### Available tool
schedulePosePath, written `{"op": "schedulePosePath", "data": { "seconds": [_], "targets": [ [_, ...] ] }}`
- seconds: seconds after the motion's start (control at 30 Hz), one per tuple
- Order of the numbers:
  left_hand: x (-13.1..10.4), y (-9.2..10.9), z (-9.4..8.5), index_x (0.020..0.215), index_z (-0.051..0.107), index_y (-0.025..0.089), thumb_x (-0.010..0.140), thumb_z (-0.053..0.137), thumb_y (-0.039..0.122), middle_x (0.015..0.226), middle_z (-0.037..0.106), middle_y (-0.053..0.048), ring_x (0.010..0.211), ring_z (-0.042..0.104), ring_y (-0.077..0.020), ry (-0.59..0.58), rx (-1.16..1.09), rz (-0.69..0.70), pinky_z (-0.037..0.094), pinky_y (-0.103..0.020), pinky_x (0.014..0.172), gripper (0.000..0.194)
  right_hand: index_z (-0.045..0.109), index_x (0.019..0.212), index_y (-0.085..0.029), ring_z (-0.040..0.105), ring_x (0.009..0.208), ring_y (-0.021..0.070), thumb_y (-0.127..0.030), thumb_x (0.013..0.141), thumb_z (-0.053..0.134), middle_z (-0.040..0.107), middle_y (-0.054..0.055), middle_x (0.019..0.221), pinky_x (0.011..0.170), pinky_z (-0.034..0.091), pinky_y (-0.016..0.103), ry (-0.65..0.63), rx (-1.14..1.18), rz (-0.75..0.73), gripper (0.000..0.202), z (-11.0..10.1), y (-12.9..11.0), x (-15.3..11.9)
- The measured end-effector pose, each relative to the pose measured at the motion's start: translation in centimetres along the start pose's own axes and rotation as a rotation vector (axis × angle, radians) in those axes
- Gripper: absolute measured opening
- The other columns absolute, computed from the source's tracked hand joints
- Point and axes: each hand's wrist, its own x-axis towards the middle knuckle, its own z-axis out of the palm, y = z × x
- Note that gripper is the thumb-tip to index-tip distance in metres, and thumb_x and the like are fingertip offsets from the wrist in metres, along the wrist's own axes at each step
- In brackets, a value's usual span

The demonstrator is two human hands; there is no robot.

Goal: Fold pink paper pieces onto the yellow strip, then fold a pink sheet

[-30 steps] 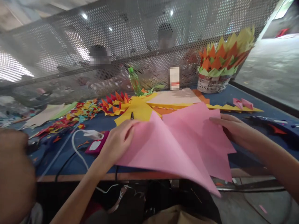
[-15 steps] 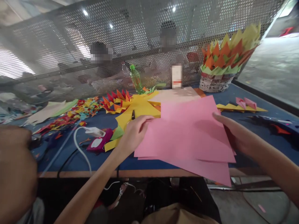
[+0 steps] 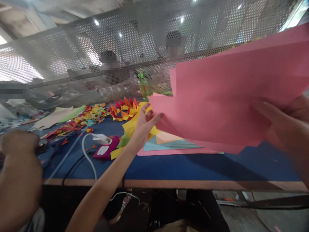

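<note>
Nearest, at the lower left, another person's blurred arm [image 3: 19,180] fills the corner, its fist resting by the table's edge. The table [image 3: 193,167] has a blue top and a wooden front lip.

The person's left hand [image 3: 142,124] reaches forward on a long, straight forearm, fingers spread and stretched up, the tips pinching the lower left corner of the pink paper sheets [image 3: 229,96]. The right hand [image 3: 285,124] comes in from the right edge, wrist bent, thumb laid across the front of the same sheets and the fingers closed behind them. The sheets are lifted off the table and tilted up toward the camera, fanned slightly apart.

Beneath them lie flat coloured sheets [image 3: 169,143] in peach, light blue and pink. Left of these sit a magenta case [image 3: 105,151] and a white cable [image 3: 88,151]. Farther back are folded paper triangles [image 3: 123,108], scattered paper scraps [image 3: 79,120], a green-capped bottle [image 3: 143,87] and a perforated metal screen [image 3: 96,58].
</note>
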Motion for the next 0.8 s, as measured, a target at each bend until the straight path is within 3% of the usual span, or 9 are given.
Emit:
{"op": "schedulePosePath", "data": {
  "seconds": [0.13, 0.27, 0.4, 0.47, 0.6, 0.7, 0.8],
  "targets": [
    [-0.1, 0.3, 0.2, 0.114, 0.068, 0.023, 0.095, 0.082, 0.051, 0.118, 0.079, -0.008, 0.113, 0.075, -0.0238, 0.004, -0.077, 0.021, 0.061, -0.039, 0.104, 0.038, 0.084, 0.098, -0.03, 0.072, 0.115, 0.0291, -0.038, 0.074, 0.1, 0.08, 0.007, 0.118, 0.112, 0.058, 0.055, 0.037, 0.043, -0.049, 0.03, -0.7, 0.9, 0.5],
    [-1.7, 0.5, -0.3, 0.115, 0.069, 0.024, 0.098, 0.08, 0.05, 0.114, 0.077, -0.005, 0.108, 0.073, -0.0209, 0.003, -0.094, 0.009, 0.06, -0.034, 0.097, 0.033, 0.082, 0.095, -0.028, 0.075, 0.11, 0.0272, -0.041, 0.074, 0.1, 0.08, 0.006, 0.114, 0.112, 0.059, 0.053, -0.009, 0.067, -0.036, 0.03, -1.3, 1.7, 0.0],
    [-2.6, 0.5, -0.4, 0.129, 0.067, 0.027, 0.095, 0.084, 0.048, 0.101, 0.075, -0.001, 0.088, 0.071, -0.017, -0.029, -0.072, -0.036, 0.059, -0.029, 0.081, 0.043, 0.08, 0.099, -0.025, 0.074, 0.091, 0.0182, -0.039, 0.073, 0.102, 0.08, 0.004, 0.106, 0.09, 0.066, 0.039, -0.054, 0.047, 0.01, 0.037, -2.1, 2.7, -0.5],
    [-2.7, 0.4, -0.1, 0.126, 0.069, 0.026, 0.093, 0.086, 0.046, 0.097, 0.075, -0.001, 0.084, 0.07, -0.0172, -0.05, -0.054, -0.052, 0.059, -0.03, 0.078, 0.043, 0.078, 0.105, -0.019, 0.073, 0.088, 0.0162, -0.035, 0.081, 0.097, 0.079, 0.004, 0.106, 0.079, 0.066, 0.033, -0.11, 0.01, 0.063, 0.035, -2.3, 3.3, -0.5],
    [-2.4, 0.5, 0.6, 0.109, 0.072, 0.023, 0.096, 0.081, 0.048, 0.106, 0.077, -0.005, 0.103, 0.072, -0.0222, -0.028, -0.031, -0.016, 0.059, -0.036, 0.095, 0.029, 0.075, 0.111, -0.015, 0.074, 0.095, 0.0167, -0.027, 0.094, 0.087, 0.076, 0.005, 0.112, 0.082, 0.066, 0.033, -0.113, -0.015, 0.066, 0.024, -2.2, 3.8, -0.1],
    [-2.5, 0.9, 0.7, 0.123, 0.069, 0.025, 0.097, 0.082, 0.048, 0.122, 0.076, -0.006, 0.12, 0.07, -0.0242, -0.006, -0.023, 0.001, 0.056, -0.038, 0.106, 0.037, 0.075, 0.114, -0.016, 0.074, 0.1, 0.018, -0.029, 0.094, 0.087, 0.077, 0.006, 0.117, 0.088, 0.067, 0.036, -0.073, 0.017, 0.037, 0.027, -1.9, 3.3, 0.1],
    [-3.1, 1.2, 0.5, 0.139, 0.063, 0.026, 0.092, 0.089, 0.048, 0.132, 0.075, -0.008, 0.124, 0.07, -0.025, -0.024, -0.025, -0.043, 0.057, -0.039, 0.106, 0.058, 0.078, 0.115, -0.018, 0.076, 0.092, 0.0189, -0.036, 0.086, 0.094, 0.079, 0.007, 0.111, 0.08, 0.068, 0.037, -0.073, 0.025, 0.098, 0.037, -1.9, 2.9, -0.4]
  ]
}}
